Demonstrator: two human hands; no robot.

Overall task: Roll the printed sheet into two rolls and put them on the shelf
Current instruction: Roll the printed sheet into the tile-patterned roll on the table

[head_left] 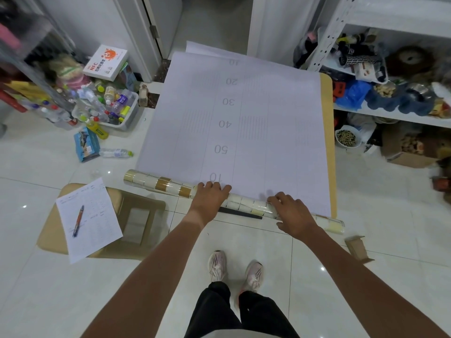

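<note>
Rolling the first roll [156, 185] at the near edge of the printed sheet [244, 123]. Both hands, left [209, 197] and right [292, 214], pressing on top, fingers loosely bent. Next: push forward evenly.

Bright overhead light; glare spots on floor tiles [322, 268]; edges warped, blurred.

The person's arms were bare from the elbows down, with no sleeves, watch or rings on the left hand [210, 197] or the right hand [294, 214]. They wore loose black trousers [240, 313] and pale pink-white running shoes [217, 265] with dark streaked markings and laces.
</note>
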